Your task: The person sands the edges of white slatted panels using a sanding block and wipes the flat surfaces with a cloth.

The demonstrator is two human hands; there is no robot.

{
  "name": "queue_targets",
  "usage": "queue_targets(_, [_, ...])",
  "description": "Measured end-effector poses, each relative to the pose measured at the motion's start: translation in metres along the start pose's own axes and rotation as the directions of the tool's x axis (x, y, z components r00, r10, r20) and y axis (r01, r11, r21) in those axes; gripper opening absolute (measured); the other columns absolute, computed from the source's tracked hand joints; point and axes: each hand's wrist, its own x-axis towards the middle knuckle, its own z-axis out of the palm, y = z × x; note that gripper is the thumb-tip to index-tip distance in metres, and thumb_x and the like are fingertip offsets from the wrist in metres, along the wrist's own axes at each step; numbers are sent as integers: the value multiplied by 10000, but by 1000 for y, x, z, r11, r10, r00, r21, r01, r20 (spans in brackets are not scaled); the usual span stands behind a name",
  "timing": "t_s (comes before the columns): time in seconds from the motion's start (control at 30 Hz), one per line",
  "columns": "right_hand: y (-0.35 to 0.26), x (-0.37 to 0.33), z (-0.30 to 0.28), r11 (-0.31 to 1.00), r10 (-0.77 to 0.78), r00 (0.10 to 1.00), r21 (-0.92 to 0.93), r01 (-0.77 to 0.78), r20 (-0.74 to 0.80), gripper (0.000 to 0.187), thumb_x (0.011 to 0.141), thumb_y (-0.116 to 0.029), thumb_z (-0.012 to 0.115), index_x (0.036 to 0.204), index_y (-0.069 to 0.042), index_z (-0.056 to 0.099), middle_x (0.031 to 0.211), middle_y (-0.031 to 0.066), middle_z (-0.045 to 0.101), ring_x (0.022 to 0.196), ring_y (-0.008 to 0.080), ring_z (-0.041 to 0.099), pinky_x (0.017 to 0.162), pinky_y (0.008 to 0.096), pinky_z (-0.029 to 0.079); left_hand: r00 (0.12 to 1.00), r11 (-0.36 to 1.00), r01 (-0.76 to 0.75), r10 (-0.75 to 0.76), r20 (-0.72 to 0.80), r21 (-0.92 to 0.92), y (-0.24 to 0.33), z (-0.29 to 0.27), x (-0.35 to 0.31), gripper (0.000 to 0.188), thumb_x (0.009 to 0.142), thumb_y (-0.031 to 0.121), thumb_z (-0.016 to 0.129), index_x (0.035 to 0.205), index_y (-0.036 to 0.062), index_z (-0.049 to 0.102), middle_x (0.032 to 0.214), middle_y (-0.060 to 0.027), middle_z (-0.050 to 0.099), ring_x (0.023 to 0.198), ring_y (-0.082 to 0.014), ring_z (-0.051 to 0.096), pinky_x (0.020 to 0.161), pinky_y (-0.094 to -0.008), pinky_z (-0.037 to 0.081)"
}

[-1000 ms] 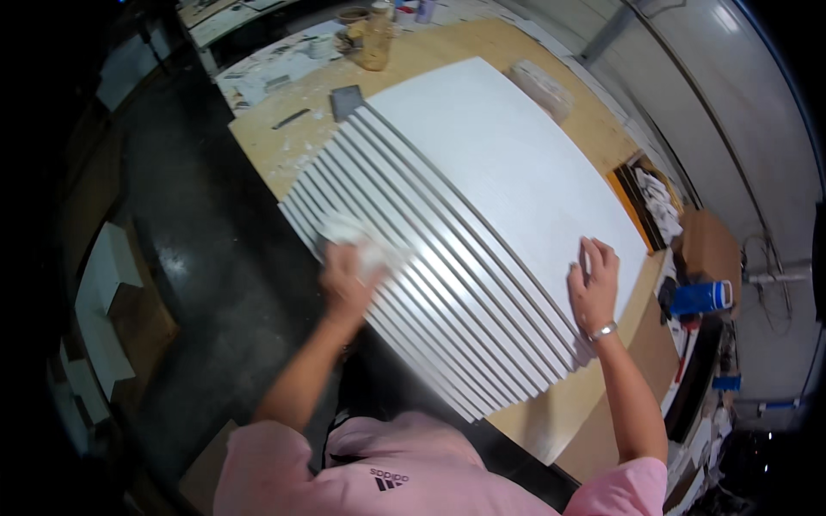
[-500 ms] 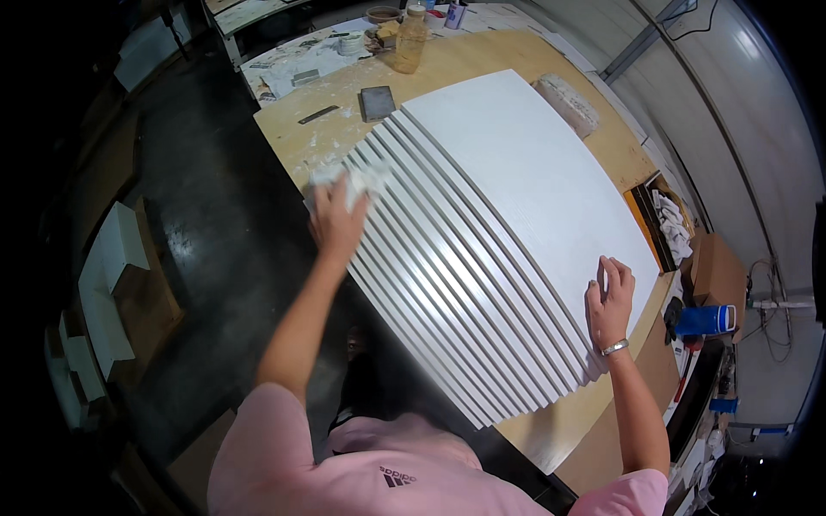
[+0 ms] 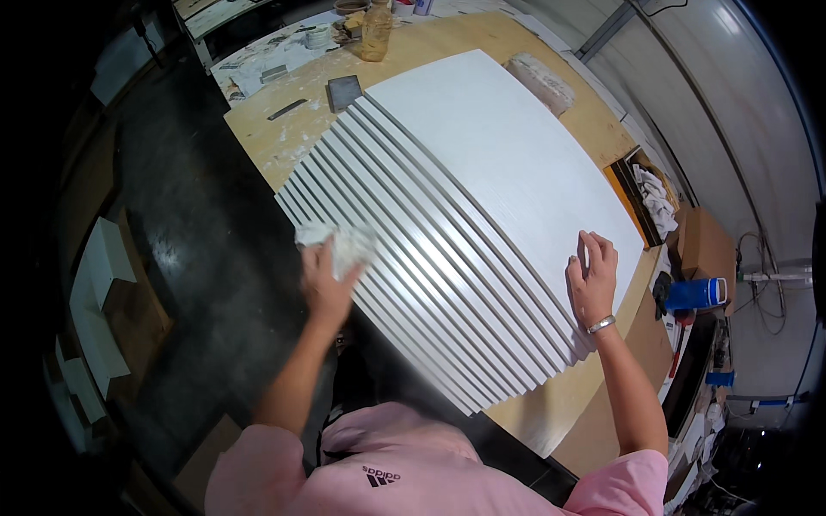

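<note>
A stack of white panels, fanned out in steps, lies across the workbench. The broad top panel (image 3: 508, 146) shows most of its face, while the lower panels (image 3: 413, 275) show only narrow strips toward my left. My left hand (image 3: 327, 288) holds a crumpled white cloth (image 3: 351, 248) against the strips near the left edge. Over the near right part of the top panel is my right hand (image 3: 594, 279), fingers bent and thumb apart, with nothing seen in it. Whether its fingertips press on the surface is hard to tell.
Beyond the panels are a grey sanding block (image 3: 344, 93), a flat metal strip (image 3: 286, 109), an amber bottle (image 3: 376, 33) and a whitish wrapped block (image 3: 540, 83). At right are a box of rags (image 3: 652, 198) and a blue bottle (image 3: 695, 294). Dark floor (image 3: 198, 249) borders the bench's left side.
My left hand has drawn the cloth back toward me along the strips' left side. My right hand stays at about the same spot on the top panel. The whole view has shifted slightly.
</note>
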Motion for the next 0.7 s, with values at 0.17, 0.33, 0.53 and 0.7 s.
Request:
queue_targets(0.17, [0, 1, 1, 1000, 7, 1000, 4, -7, 6, 459, 868, -161, 615, 1308, -31, 603, 1319, 171, 537, 1205, 349, 499, 1040, 437, 435, 933, 952, -299, 307, 189, -71, 55, 7, -106, 578, 659, 326, 872, 1164, 96, 709, 884, -82, 539, 744, -267, 593, 676, -415, 486])
queue_targets(0.33, [5, -4, -5, 1000, 9, 1000, -24, -9, -17, 461, 867, -164, 614, 1309, -34, 604, 1321, 170, 537, 1203, 355, 500, 1042, 441, 435, 957, 953, -285, 279, 73, 99, -43, 19, -14, 561, 736, 359, 801, 1206, 75, 688, 1037, -159, 631, 771, -356, 621, 624, -445, 468])
queue_targets(0.53, [1, 2, 2, 1000, -9, 1000, -11, 9, 1, 464, 866, -163, 612, 1312, -34, 602, 1315, 173, 542, 1205, 356, 500, 1043, 440, 434, 973, 928, 197, -147, -176, 317, -131, -18, 150, 354, 877, 320, 722, 1135, 79, 691, 1114, -134, 657, 973, -375, 664, 788, -474, 527])
queue_targets(0.7, [3, 0, 0, 1000, 20, 1000, -13, -20, 3, 466, 864, -160, 611, 1313, -34, 602, 1314, 178, 541, 1204, 358, 500, 1046, 440, 433, 974, 934, -85, 151, -168, 346, -64, -27, 137, 370, 793, 260, 786, 1071, 53, 659, 1141, -95, 604, 1137, -333, 569, 970, -525, 414])
